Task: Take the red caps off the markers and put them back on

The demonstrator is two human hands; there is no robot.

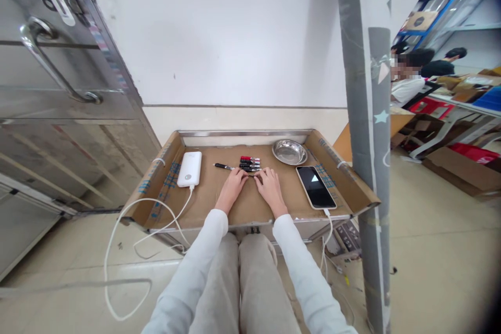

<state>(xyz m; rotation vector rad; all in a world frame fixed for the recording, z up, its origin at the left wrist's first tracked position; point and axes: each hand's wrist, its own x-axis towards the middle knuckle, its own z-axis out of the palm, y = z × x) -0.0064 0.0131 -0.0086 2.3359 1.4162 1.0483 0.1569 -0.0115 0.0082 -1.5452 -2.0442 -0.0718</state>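
Observation:
My left hand (pixel 234 188) and my right hand (pixel 269 188) meet near the middle of the cardboard-lined table (pixel 211 209). Both sets of fingertips are closed on a thin dark pen-like thing (pixel 251 176), mostly covered by the fingers. Just beyond them lies a row of short markers, with a red marker (pixel 249 158) at the far side and a black marker (pixel 249 166) nearer me. A black pen (pixel 223 166) lies to the left of the row, its right end close to my left fingers.
A white power bank (pixel 190 169) with a cable lies at the left, a phone (pixel 316 188) with a cable at the right. Behind the phone is a round metal dish (pixel 289 152). A wrapped grey post (pixel 370 115) stands right of the table; people sit beyond it.

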